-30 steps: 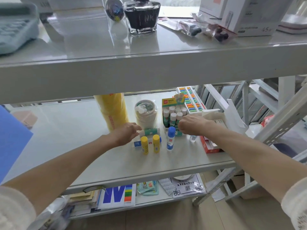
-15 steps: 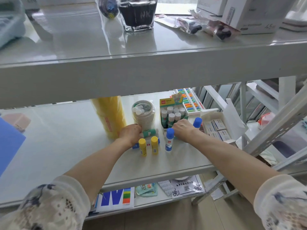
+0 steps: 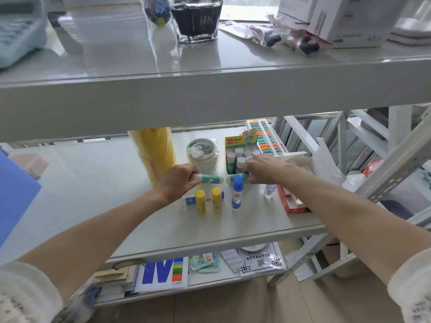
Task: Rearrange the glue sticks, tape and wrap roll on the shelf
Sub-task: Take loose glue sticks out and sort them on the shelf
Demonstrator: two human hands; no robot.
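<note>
Left hand curled round green glue stick, held lying sideways above middle shelf; right hand pinches second green glue stick, partly hidden behind blue-capped glue bottle; two yellow glue sticks stand upright in front; tape roll just behind left hand; tall yellow wrap roll stands left of tape; box of glue sticks behind right hand.

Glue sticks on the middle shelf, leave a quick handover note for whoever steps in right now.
Left hand grips a green glue stick lying sideways. Right hand pinches another green stick in front of the glue box.
Two yellow sticks and a blue-capped bottle stand in front. Yellow wrap roll and tape roll stand behind.
Left: place both green sticks, tidy the rest.
</note>
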